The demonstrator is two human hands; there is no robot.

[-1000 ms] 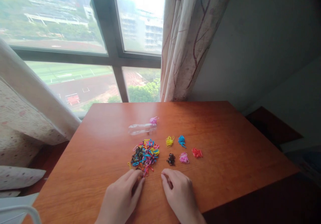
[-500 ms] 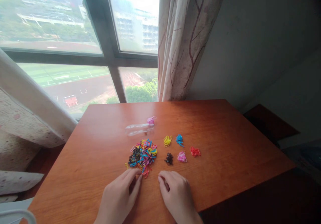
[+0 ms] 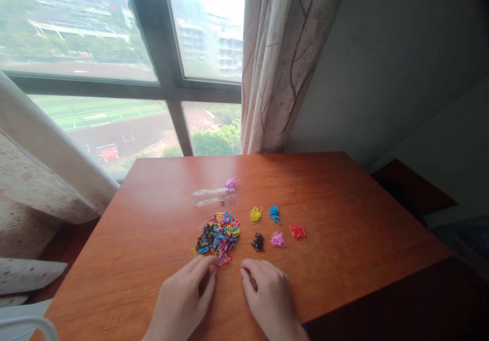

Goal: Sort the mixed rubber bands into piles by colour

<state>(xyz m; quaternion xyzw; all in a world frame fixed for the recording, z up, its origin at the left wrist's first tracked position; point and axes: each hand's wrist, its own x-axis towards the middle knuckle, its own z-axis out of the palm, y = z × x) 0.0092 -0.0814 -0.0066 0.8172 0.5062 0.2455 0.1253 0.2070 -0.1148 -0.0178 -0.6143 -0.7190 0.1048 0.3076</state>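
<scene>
A mixed heap of small multicoloured elastic bands [image 3: 218, 233] lies on the wooden table. At its near edge is my left hand [image 3: 187, 290], its thumb and fingers drawn together beside a few red bands [image 3: 225, 260]. My right hand [image 3: 265, 290] rests on the tabletop to the right, fingers curled in against the thumb. Whatever either hand's fingertips hold, if anything, is hidden. Beyond the right hand sit small single-colour piles: black bands [image 3: 258, 242], pink bands [image 3: 278, 239], red bands [image 3: 298, 231], yellow bands [image 3: 256, 215] and blue bands [image 3: 274, 214].
Behind the heap lies a clear, see-through container [image 3: 212, 197] with a pink tuft [image 3: 231, 182] at its end. The brown table [image 3: 344, 203] backs onto a window [image 3: 168, 91]. Curtains [image 3: 282, 66] hang on both sides. A white curved rail [image 3: 30, 323] shows at lower left.
The red bands beside my left fingertips have shifted slightly and sit closer to the heap. My left hand has moved very little; the right hand stays in place.
</scene>
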